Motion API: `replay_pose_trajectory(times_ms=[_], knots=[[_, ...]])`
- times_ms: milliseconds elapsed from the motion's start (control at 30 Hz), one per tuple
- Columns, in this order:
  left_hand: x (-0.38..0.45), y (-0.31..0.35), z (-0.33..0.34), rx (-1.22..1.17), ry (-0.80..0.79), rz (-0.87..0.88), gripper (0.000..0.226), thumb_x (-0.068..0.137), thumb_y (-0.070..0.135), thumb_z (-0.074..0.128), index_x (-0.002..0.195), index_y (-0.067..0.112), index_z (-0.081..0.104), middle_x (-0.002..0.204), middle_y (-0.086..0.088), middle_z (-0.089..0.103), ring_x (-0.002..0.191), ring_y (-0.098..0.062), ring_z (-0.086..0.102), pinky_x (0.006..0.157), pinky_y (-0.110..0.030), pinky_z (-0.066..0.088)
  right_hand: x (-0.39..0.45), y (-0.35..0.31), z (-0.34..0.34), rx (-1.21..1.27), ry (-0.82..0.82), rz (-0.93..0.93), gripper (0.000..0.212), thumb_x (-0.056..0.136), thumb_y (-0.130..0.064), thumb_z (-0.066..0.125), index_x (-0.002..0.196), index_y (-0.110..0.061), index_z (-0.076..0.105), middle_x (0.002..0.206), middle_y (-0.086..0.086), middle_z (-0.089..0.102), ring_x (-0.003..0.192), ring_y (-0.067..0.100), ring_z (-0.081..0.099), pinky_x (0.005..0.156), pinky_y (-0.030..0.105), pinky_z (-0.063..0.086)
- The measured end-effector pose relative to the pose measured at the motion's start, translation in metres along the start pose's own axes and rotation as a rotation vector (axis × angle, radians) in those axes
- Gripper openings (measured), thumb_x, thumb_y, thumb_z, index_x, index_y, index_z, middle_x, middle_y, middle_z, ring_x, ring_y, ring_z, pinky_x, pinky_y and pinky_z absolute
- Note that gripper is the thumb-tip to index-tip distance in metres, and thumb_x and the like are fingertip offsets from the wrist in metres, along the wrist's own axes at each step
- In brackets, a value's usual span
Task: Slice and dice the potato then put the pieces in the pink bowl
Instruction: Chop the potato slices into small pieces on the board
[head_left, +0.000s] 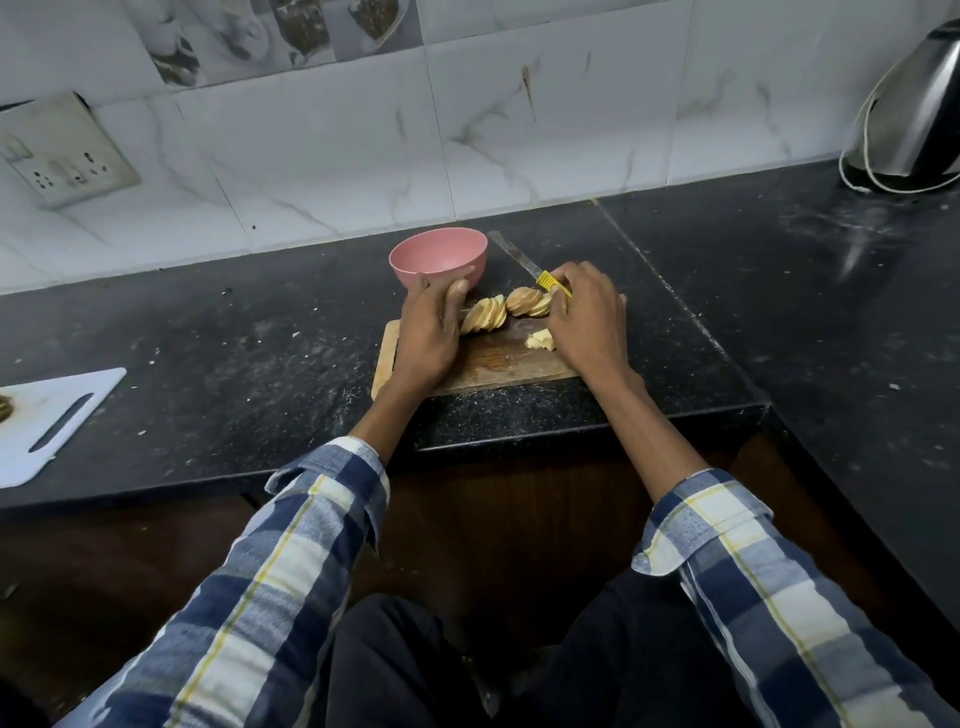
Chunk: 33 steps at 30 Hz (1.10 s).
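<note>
- Bowl (438, 256) behind the cutting board (483, 364), at its left;
- two fanned rows of slices (484, 315) (529, 302) on the board;
- knife (524, 262) right of the bowl.
</note>
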<state>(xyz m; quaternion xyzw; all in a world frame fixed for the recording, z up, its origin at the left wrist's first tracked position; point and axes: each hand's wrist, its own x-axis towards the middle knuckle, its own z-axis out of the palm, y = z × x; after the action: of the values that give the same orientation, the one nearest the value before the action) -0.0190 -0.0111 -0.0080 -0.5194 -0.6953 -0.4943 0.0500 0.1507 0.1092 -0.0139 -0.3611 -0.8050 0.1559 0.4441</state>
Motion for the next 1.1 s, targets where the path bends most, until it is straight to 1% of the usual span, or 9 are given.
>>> replay_pose_trajectory(times_ms=[100, 267, 367, 433, 533, 667, 767, 933, 1100], knots=[[-0.010, -0.003, -0.016, 0.000, -0.081, 0.038, 0.035, 0.110, 0.038, 0.047, 0.139, 0.031, 0.065, 0.138, -0.001, 0.048, 0.126, -0.007, 0.044, 0.104, -0.013, 0.039, 0.000, -0.003, -0.004, 0.057, 0.048, -0.027, 0.011, 0.100, -0.014, 0.057, 0.106, -0.016, 0.066, 0.101, -0.003, 0.061, 0.087, 0.016, 0.058, 0.079, 0.042, 0.052], [-0.021, -0.007, -0.039, 0.033, -0.248, 0.065, 0.032, 0.104, 0.020, 0.061, 0.134, 0.028, 0.071, 0.114, -0.008, 0.052, 0.107, -0.012, 0.048, 0.095, -0.016, 0.039, -0.009, -0.023, -0.019, 0.071, 0.109, -0.114, 0.009, 0.102, -0.021, 0.055, 0.103, -0.017, 0.064, 0.096, -0.008, 0.058, 0.074, 0.009, 0.052, 0.057, 0.022, 0.034], [-0.031, -0.004, -0.039, 0.002, -0.233, -0.001, 0.027, 0.101, 0.009, 0.063, 0.119, 0.022, 0.078, 0.111, -0.006, 0.055, 0.104, 0.003, 0.049, 0.091, -0.010, 0.038, -0.024, -0.039, -0.023, 0.033, 0.068, -0.175, 0.008, 0.101, -0.024, 0.055, 0.102, -0.021, 0.063, 0.090, -0.009, 0.060, 0.071, 0.010, 0.054, 0.055, 0.028, 0.040], [-0.037, 0.001, -0.040, -0.008, -0.203, -0.029, 0.028, 0.095, -0.003, 0.061, 0.100, 0.018, 0.080, 0.108, -0.004, 0.059, 0.103, 0.004, 0.053, 0.087, -0.009, 0.039, -0.035, -0.050, -0.026, 0.010, 0.030, -0.172, 0.007, 0.101, -0.025, 0.057, 0.100, -0.022, 0.063, 0.087, -0.009, 0.062, 0.070, 0.012, 0.056, 0.055, 0.030, 0.041], [-0.042, 0.007, -0.042, -0.093, -0.142, -0.104, 0.025, 0.084, -0.014, 0.055, 0.089, 0.007, 0.067, 0.096, 0.004, 0.066, 0.092, 0.010, 0.061, 0.078, -0.010, 0.043, -0.046, -0.062, -0.030, 0.001, -0.014, -0.155, 0.007, 0.100, -0.026, 0.059, 0.097, -0.022, 0.064, 0.086, -0.008, 0.063, 0.070, 0.013, 0.056, 0.056, 0.029, 0.036], [-0.044, 0.005, -0.042, -0.263, -0.081, -0.172, 0.017, 0.088, -0.010, 0.056, 0.096, 0.004, 0.058, 0.087, 0.000, 0.073, 0.088, -0.010, 0.074, 0.076, -0.022, 0.053, -0.048, -0.072, -0.034, 0.002, -0.061, -0.146, 0.009, 0.098, -0.029, 0.058, 0.097, -0.024, 0.066, 0.086, -0.009, 0.066, 0.074, 0.015, 0.060, 0.058, 0.033, 0.045], [-0.044, 0.004, -0.043, -0.308, -0.045, -0.154, 0.022, 0.076, 0.000, 0.060, 0.097, 0.007, 0.060, 0.099, -0.006, 0.068, 0.092, -0.009, 0.070, 0.074, -0.018, 0.053, -0.049, -0.078, -0.036, -0.048, -0.116, -0.114, 0.014, 0.097, -0.030, 0.057, 0.101, -0.023, 0.068, 0.090, -0.003, 0.070, 0.082, 0.024, 0.064, 0.062, 0.037, 0.047], [-0.045, -0.007, -0.050, -0.138, -0.058, -0.139, 0.036, 0.066, 0.014, 0.063, 0.099, 0.027, 0.068, 0.117, -0.005, 0.063, 0.111, -0.011, 0.062, 0.096, -0.022, 0.049, -0.052, -0.090, -0.037, -0.222, -0.219, -0.114, 0.019, 0.096, -0.026, 0.056, 0.105, -0.017, 0.070, 0.101, 0.010, 0.070, 0.094, 0.036, 0.064, 0.067, 0.038, 0.039], [-0.039, -0.014, -0.065, 0.128, -0.138, -0.134, 0.029, 0.074, 0.029, 0.069, 0.099, 0.044, 0.070, 0.108, 0.001, 0.066, 0.107, -0.020, 0.059, 0.099, -0.038, 0.047, -0.054, -0.100, -0.032, -0.270, -0.261, -0.125, 0.020, 0.095, -0.027, 0.055, 0.102, -0.016, 0.071, 0.100, 0.008, 0.069, 0.094, 0.033, 0.064, 0.068, 0.037, 0.043]])
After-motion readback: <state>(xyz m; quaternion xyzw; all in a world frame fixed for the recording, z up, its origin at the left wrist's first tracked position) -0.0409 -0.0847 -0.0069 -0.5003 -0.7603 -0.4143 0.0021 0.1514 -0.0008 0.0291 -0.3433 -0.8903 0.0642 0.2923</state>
